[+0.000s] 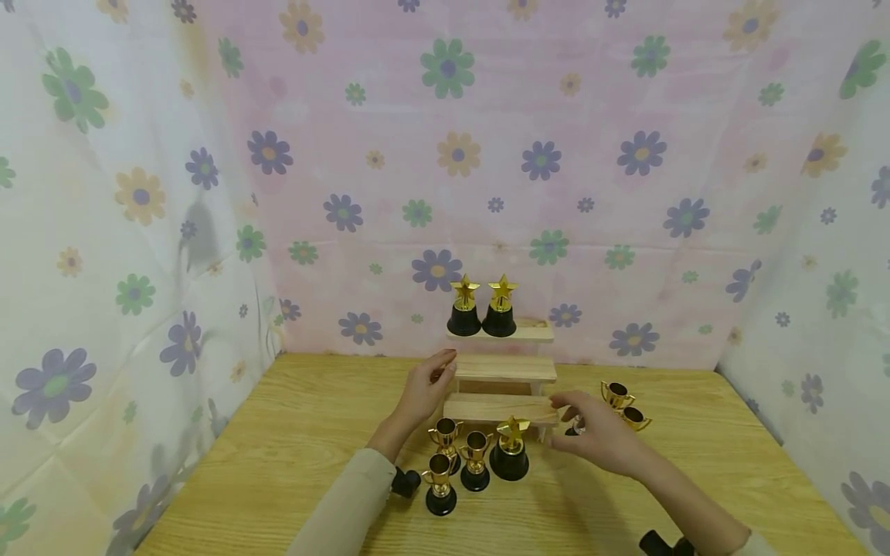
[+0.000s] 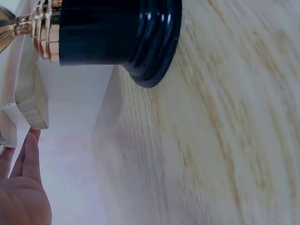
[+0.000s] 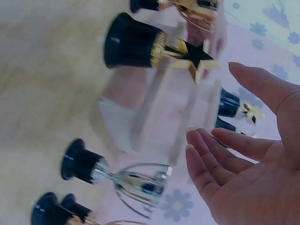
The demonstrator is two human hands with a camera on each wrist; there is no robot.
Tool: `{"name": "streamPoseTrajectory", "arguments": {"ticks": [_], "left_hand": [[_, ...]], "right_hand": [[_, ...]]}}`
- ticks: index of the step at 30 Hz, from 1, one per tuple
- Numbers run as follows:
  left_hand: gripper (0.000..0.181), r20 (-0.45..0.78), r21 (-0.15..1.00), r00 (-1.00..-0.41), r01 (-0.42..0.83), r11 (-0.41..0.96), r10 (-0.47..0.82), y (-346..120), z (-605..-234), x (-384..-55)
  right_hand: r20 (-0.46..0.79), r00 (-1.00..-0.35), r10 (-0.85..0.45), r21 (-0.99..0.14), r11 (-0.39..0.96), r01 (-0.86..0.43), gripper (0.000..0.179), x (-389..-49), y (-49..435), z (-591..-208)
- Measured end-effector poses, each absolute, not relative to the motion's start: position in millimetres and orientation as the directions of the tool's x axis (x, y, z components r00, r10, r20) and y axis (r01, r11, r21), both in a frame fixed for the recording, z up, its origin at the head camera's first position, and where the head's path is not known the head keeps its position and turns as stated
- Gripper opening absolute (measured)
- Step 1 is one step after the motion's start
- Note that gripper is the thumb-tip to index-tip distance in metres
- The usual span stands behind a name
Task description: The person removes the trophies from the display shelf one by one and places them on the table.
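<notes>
A three-step wooden stand [image 1: 504, 367] stands on the table, with two gold star trophies [image 1: 500, 309] on black bases side by side on its top step. My left hand [image 1: 422, 390] is at the stand's left side, its fairly straight fingertips right at the ends of the steps. Beside the right end of the lowest step is my right hand [image 1: 603, 434], thumb and fingers spread apart with nothing between them. Another star trophy [image 1: 511, 454] stands upright in front of the stand. A silver cup trophy [image 3: 140, 185], largely hidden behind the right hand in the head view, stands to the right.
Three gold cup trophies [image 1: 476, 459] are grouped at the front left of the stand. Two more gold cups [image 1: 616, 394] stand beyond the right hand. A flowered cloth [image 1: 487, 193] encloses the wooden table [image 1: 313, 432] at the back and sides.
</notes>
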State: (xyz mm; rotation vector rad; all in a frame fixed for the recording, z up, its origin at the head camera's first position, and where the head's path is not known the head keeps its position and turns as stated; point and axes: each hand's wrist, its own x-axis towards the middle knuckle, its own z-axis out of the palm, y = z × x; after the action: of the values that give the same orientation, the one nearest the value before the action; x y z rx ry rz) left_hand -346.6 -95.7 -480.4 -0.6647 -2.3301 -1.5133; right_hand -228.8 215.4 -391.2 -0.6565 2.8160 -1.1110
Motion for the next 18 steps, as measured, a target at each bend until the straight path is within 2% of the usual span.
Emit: {"name": "streamPoseTrajectory", "arguments": {"ticks": [3,9,18], "left_hand": [[0.040,0.471,0.783,-0.852,0.523,0.338,0.227,-96.5,-481.8,-347.3],[0.041,0.458,0.786,-0.857,0.514,0.343,0.236,-96.3,-484.0,-349.7],[0.040,0.438,0.796,-0.870,0.492,0.353,0.226,-96.4,-484.1,-351.0]], "right_hand": [[0.141,-0.912,-0.385,-0.650,0.659,-0.379,0.060,-232.7,216.1,-381.9],[0.193,-0.908,-0.370,-0.659,0.637,-0.400,0.064,-243.1,221.7,-368.6],[0.201,-0.912,-0.358,-0.661,0.637,-0.396,0.061,-253.5,221.9,-356.2]]}}
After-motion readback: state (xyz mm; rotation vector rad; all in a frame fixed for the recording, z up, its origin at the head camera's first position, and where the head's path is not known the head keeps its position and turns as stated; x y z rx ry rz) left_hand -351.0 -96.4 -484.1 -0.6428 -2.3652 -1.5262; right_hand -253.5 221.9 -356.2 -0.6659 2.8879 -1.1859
